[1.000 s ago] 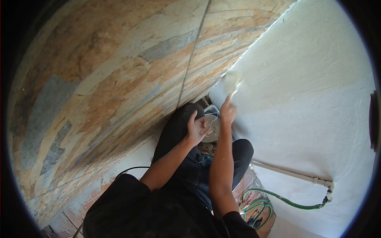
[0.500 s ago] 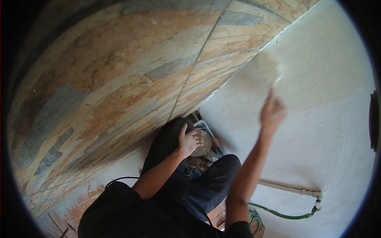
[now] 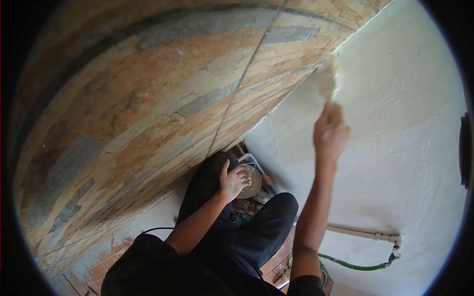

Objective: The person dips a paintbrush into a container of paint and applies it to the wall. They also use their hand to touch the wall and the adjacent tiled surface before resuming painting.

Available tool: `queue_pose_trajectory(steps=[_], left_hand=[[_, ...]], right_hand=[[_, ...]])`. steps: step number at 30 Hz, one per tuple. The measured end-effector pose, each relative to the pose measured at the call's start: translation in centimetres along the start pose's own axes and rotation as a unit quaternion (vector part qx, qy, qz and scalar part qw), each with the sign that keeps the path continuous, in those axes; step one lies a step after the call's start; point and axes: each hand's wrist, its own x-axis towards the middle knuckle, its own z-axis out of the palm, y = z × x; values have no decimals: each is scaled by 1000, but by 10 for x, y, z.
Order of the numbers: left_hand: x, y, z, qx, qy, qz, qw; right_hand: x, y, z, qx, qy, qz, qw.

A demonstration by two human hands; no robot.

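My right hand (image 3: 330, 132) is raised against the white plastered wall (image 3: 395, 123) and grips a pale brush (image 3: 328, 79) whose bristles press near the seam with the stone-patterned wall (image 3: 148, 113). Lower down, above my dark trousers, my left hand (image 3: 234, 180) holds a small round bowl (image 3: 252, 182) by its rim, fingers curled over it. The brush tip looks blurred.
A white pipe (image 3: 363, 233) runs along the base of the plastered wall, joined by a green hose (image 3: 355, 266). A white container (image 3: 249, 160) sits at the corner by my knees. Reddish brick floor shows at the lower left.
My right hand rose from low in the corner up the wall seam, then shifted slightly left with the brush. The left hand kept holding the bowl, drifting a little down.
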Motion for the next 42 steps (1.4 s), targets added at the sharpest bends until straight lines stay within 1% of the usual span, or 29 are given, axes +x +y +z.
queue_pose_trajectory(steps=[1, 3, 5, 7, 8, 10, 11, 13, 14, 16, 17, 19, 20, 22, 26, 28, 29, 31, 32, 33, 35, 36, 37, 38, 39, 40, 41, 42], left_hand=[[0, 1, 0, -5, -6, 1, 1000], [1, 2, 0, 5, -11, -7, 1000], [2, 0, 0, 16, -22, 8, 1000], [0, 1, -2, 15, -14, 1, 1000], [-1, 1, -2, 23, -20, 0, 1000], [1, 0, -1, 29, -26, -3, 999], [1, 0, -1, 36, -23, -3, 999], [2, 2, 0, 47, -22, -3, 999], [1, 1, 0, 47, -19, -5, 999], [2, 0, -1, 49, -17, -6, 999], [2, -1, -2, 50, -20, -9, 999], [4, -1, -4, 51, -23, -9, 998], [5, -1, -5, 53, -26, -11, 998], [4, -2, -6, 58, -25, -16, 998], [4, -2, -2, 52, -17, -10, 998], [2, -1, 0, 32, -14, -9, 999], [3, 1, -1, 35, -10, -9, 999], [3, 0, -4, 15, -21, -9, 1000], [1, 1, 3, 11, 10, -8, 1000], [2, 1, 2, 14, 16, -13, 1000], [4, 2, -2, -41, 1, -11, 999], [4, 2, -3, -39, 8, -17, 999], [3, 3, -2, -28, -4, -7, 1000], [2, 4, -2, -16, -18, 4, 1000], [2, 5, -1, -12, -16, 0, 1000], [1, 4, -1, 11, -20, -3, 1000], [0, 4, -2, 33, -23, -5, 999], [3, 7, 0, 32, -20, -5, 999]], right_hand=[[-16, 0, 13, 1, -25, 25, 999], [-40, -1, 32, -20, -33, 30, 999], [-62, 4, 39, -43, -49, 32, 997], [-72, 8, 40, -80, -96, 51, 991], [-76, 11, 37, -82, -98, 53, 990], [-81, 10, 20, -40, -93, 57, 993], [-84, 10, 14, -41, -95, 59, 993], [-88, 8, 5, -8, -66, 88, 994], [-91, 9, 2, -10, -66, 91, 994], [-95, 9, -1, 18, -87, 162, 983], [-96, 7, -1, 19, -87, 163, 983], [-93, 0, -2, 141, -50, 217, 965], [-88, -2, -2, 142, -50, 217, 964], [-74, -7, 3, 197, 4, 242, 950], [-57, -9, 30, 191, 22, 223, 956], [-72, 0, 60, 147, 7, 198, 969], [-83, 2, 75, 150, 6, 202, 968], [-113, 1, 105, 148, -53, 254, 954], [-126, -1, 120, 149, -54, 261, 952], [-141, -3, 133, 149, -57, 273, 949], [-172, -3, 159, 146, -63, 293, 943], [-189, -2, 172, 142, -139, 328, 923], [-209, 0, 184, 138, -214, 362, 897], [-236, 9, 202, 138, -215, 369, 894], [-266, 20, 223, 98, -268, 360, 888], [-274, 21, 222, 57, -323, 348, 878], [-280, 27, 220, 57, -326, 349, 877], [-266, 24, 203, 129, -346, 374, 851]])
